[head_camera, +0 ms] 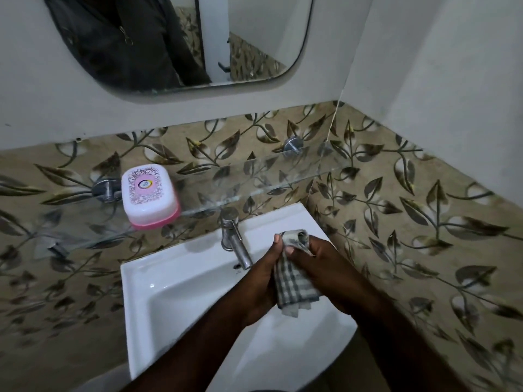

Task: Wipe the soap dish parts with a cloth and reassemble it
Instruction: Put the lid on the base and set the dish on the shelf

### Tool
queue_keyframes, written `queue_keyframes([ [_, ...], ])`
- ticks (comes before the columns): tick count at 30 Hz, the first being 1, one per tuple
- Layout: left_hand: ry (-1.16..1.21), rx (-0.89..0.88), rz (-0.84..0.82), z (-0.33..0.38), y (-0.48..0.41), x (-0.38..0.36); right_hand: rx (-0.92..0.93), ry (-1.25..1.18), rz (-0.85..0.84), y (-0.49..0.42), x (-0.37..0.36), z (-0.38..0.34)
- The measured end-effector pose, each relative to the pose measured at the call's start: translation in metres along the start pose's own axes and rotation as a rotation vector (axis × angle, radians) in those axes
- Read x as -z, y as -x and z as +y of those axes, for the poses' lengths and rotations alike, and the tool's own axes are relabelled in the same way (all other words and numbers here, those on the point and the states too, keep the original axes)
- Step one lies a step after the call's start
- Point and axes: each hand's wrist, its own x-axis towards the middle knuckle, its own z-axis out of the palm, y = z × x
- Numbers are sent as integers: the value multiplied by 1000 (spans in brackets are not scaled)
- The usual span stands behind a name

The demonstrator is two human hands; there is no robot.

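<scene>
Holding the cloth [294, 275] over the sink [169, 301], we have both hands engaged: the left hand [261, 281] grips its left edge with fingers curled around the fabric, and the right hand [325, 270] clamps the upper fold between thumb and fingers. The cloth is checked, soft and limp; its lower corner hangs free below the hands, just right of the tap [235, 239].

The soap dish [150, 196] sits closed on the glass shelf [254, 182], well apart from the hands, up and to the left. Its white lid rests on a pink base, so no part has yet been separated for wiping.

We judge the dish to be light, rigid plastic with smooth, possibly slippery walls. We would take it by the long sides of the base, not by the lid alone, since the lid may lift off. The shelf is glass, and the dish stands near its front edge; lifting straight up reduces the risk of dragging it off. One hand must first release the cloth.
</scene>
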Motion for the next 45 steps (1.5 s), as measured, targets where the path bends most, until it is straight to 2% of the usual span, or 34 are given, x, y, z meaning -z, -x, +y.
queue_keyframes([
  [2, 108, -67, 13, -1, -3, -2, 11, -39, 7, -2, -2, 3],
  [5, 73, -171, 72, -1, -5, -2, -14, -139, 98, -5, 5, 8],
  [12, 96, -181, 33, -3, -5, -4, 27, 39, 384, -6, 14, 18],
  [13, 103, -183, 7, -3, -5, -3, 4, 37, 369, -7, 16, 18],
  [14, 100, -180, -19, -2, -5, -1, -43, -3, 286, -9, 19, 18],
  [16, 81, -161, -54, 0, -5, -1, -144, -197, 4, -10, 20, 18],
  [18, 64, -151, -58, 3, -8, -2, -202, -364, -128, -10, 19, 18],
  [20, -11, -196, 38, 2, -14, -4, -185, -426, -108, -12, 16, 24],
  [22, -241, -260, 238, 3, -21, -3, -130, -400, -36, -17, 15, 30],
  [24, -393, -261, 368, 1, -24, 2, -76, -332, 73, -20, 16, 31],
  [25, -398, -204, 358, 0, -23, 4, -55, -311, 121, -22, 17, 31],
  [27, -293, -65, 190, -1, -21, 6, -29, -261, 178, -25, 21, 31],
  [29, -227, -52, 59, -4, -21, 7, -14, -167, 198, -29, 26, 31],
  [31, -244, -116, 90, -8, -24, 3, -5, -121, 223, -34, 30, 34],
  [33, -273, -157, 181, -12, -28, 1, -59, -176, 246, -38, 33, 41],
  [37, -220, -122, 264, -15, -35, 5, -198, -280, 224, -48, 48, 55],
  [41, -88, -6, 175, -16, -42, 3, -218, -584, 197, -60, 61, 62],
  [43, -53, -35, 181, -16, -49, 0, -218, -616, 180, -64, 65, 63],
  [45, -123, -98, 219, -12, -55, 3, -209, -622, 126, -66, 74, 65],
])
